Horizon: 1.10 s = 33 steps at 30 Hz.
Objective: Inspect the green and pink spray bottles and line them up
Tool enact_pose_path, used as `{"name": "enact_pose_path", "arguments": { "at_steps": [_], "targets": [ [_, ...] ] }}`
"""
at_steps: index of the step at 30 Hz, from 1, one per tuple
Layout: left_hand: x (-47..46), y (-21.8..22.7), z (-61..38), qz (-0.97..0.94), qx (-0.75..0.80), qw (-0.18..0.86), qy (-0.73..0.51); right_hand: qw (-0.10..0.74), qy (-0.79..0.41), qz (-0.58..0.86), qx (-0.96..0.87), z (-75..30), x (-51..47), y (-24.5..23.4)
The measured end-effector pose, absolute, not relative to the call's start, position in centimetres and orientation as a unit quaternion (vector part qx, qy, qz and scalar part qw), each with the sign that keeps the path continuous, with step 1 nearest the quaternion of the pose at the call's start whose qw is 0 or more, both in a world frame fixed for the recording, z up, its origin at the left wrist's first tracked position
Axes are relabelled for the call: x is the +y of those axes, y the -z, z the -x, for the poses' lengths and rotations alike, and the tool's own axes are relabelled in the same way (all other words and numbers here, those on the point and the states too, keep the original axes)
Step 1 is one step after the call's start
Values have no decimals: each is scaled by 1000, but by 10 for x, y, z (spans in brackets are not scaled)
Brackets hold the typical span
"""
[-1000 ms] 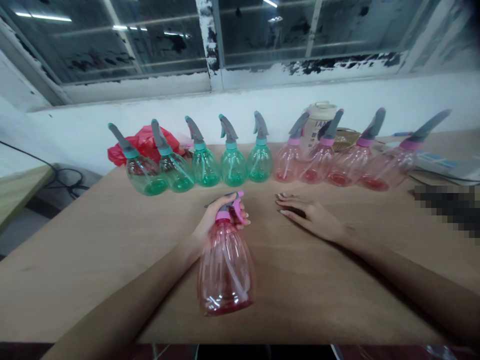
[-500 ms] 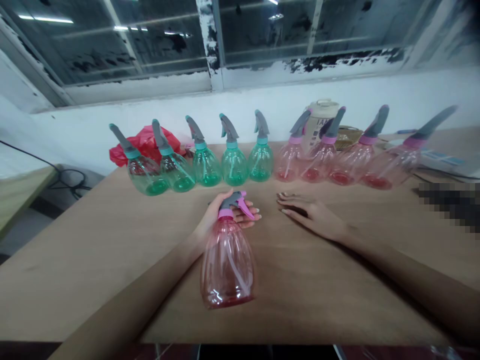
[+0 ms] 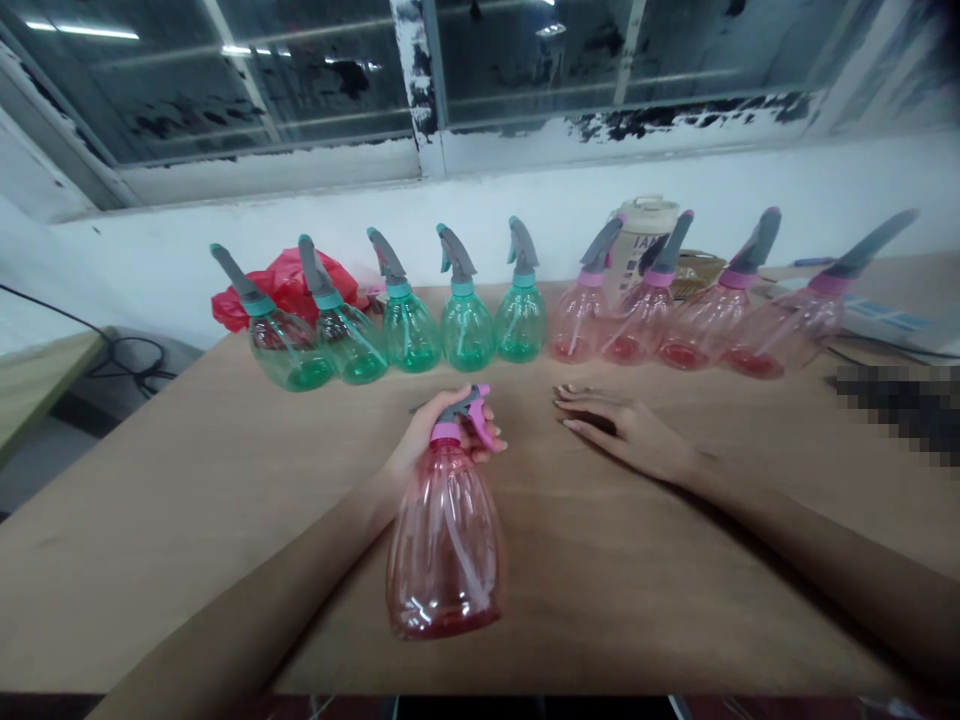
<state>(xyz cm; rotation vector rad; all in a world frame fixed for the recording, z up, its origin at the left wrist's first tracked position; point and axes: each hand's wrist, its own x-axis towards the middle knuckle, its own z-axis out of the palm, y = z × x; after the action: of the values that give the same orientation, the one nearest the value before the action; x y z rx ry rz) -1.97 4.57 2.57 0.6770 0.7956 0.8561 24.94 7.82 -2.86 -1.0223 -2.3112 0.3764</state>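
Observation:
My left hand (image 3: 427,435) is wrapped round the neck and grey-pink trigger head of a pink spray bottle (image 3: 444,540), which is lifted off the wooden table (image 3: 187,520) with its base toward me. My right hand (image 3: 626,430) lies flat on the table a little to the right, fingers stretched out, holding nothing. Along the back edge stands a row of several green spray bottles (image 3: 465,330) on the left and several pink spray bottles (image 3: 675,320) on the right.
A red plastic bag (image 3: 289,285) lies behind the green bottles. A cream jar (image 3: 641,235) stands behind the pink ones. A white wall and window run along the back. A second table (image 3: 37,385) and cables are at far left.
The pink bottle in my left hand has tilted and shifted slightly left and toward me, its trigger turning. My right hand has stayed flat in place.

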Motion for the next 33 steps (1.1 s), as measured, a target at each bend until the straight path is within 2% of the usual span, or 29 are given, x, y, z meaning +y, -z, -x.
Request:
{"name": "enact_pose_path", "arguments": {
  "at_steps": [9,26,33],
  "targets": [
    [51,-21,23,-318,357,797,-368,284,-143,387,-865,-248,76,26],
    [51,-19,21,-257,329,812,-408,283,-139,388,-866,-249,76,27],
    [39,-30,17,-326,367,749,-445,284,-140,386,-866,-249,76,28]
  ]
}}
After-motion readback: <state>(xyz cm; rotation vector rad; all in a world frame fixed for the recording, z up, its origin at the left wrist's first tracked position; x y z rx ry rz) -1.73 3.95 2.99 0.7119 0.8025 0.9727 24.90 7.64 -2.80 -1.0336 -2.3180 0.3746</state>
